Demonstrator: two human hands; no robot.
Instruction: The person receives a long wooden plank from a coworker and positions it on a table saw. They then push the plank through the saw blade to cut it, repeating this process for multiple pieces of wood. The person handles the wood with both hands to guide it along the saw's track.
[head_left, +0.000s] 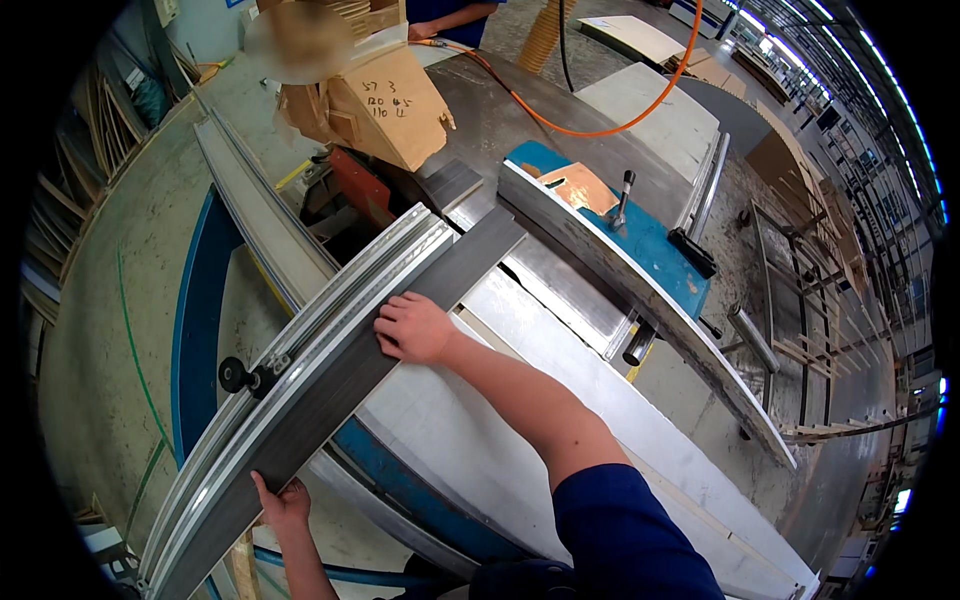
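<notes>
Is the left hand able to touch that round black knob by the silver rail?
Probably yes: the left hand looks near the black knob, and only the flat dark board and silver rail seem to lie between them.

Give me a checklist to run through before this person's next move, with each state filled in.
1. Right hand on the dark board: ok, it rests on the upper face with the fingers bent.
2. Left hand at the board: ok, it touches the edge near the lower end; how firm the hold is does not show.
3. Board along the aluminium fence: ok, it lies alongside; a hairline gap could not be seen.
4. Black knob tightened: cannot tell.
5. Co-worker's hand away from the board: ok, it is well beyond the far end.
</notes>
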